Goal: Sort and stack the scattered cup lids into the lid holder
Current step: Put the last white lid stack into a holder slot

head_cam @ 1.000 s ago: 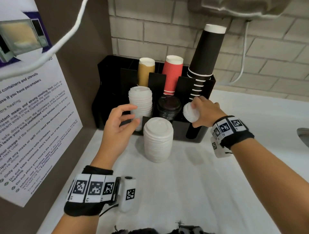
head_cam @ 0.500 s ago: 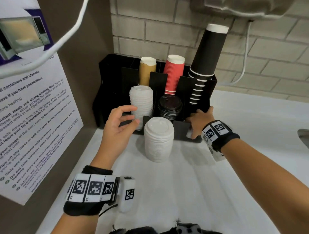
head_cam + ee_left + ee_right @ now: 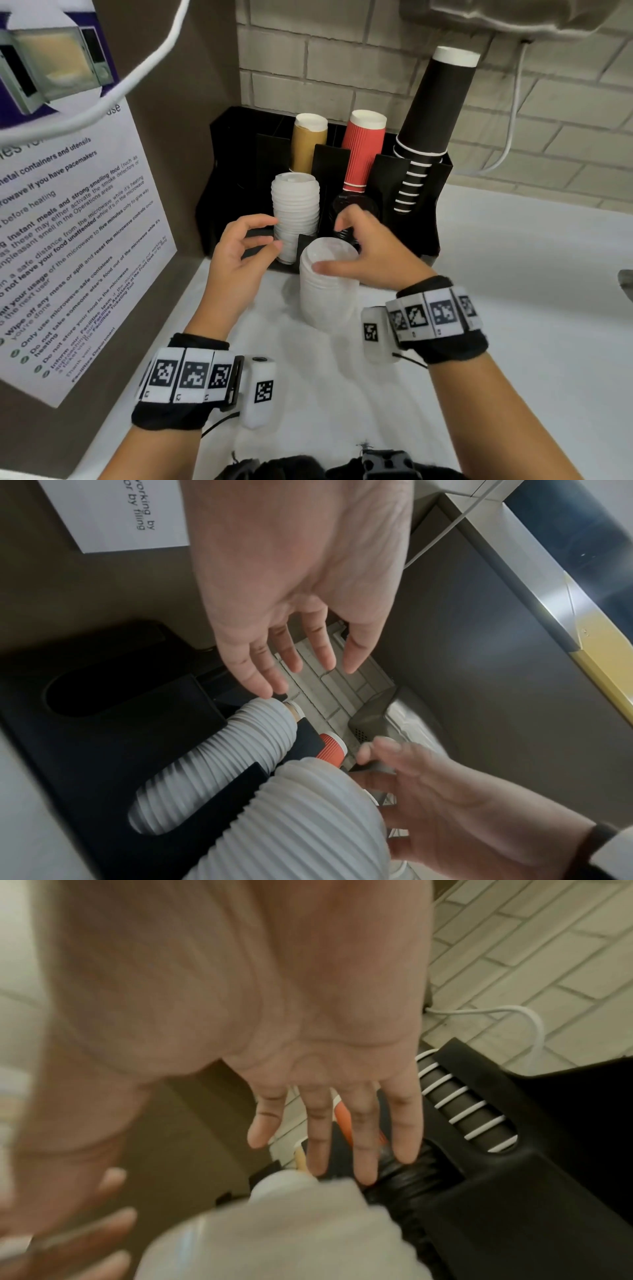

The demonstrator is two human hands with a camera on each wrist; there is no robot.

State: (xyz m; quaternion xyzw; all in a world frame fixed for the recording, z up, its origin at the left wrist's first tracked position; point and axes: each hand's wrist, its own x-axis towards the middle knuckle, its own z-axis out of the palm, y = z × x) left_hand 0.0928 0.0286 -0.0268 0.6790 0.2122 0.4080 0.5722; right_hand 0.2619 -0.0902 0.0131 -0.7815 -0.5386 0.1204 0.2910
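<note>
A tall loose stack of white lids (image 3: 325, 294) stands on the white counter in front of the black lid holder (image 3: 416, 236). My right hand (image 3: 328, 247) arches over its top with the fingers spread; the thumb touches the near rim and nothing is held. In the right wrist view the fingers (image 3: 363, 1150) reach past the stack (image 3: 274, 1231) toward the black lids (image 3: 411, 1172). My left hand (image 3: 271, 233) hovers loose and empty beside the white lids in the holder (image 3: 295, 209). In the left wrist view both stacks (image 3: 240, 750) (image 3: 291, 818) show below its fingers (image 3: 260, 677).
Behind the lids, the holder carries brown cups (image 3: 308, 144), red cups (image 3: 364, 147) and a tall leaning stack of black cups (image 3: 431, 113). A brown side wall with a paper notice (image 3: 68, 240) stands close on the left. The counter (image 3: 513, 308) stretches right.
My right hand lowered a small white lid at the holder's right front, let it go, then swung left over the loose stack. The left hand has barely moved.
</note>
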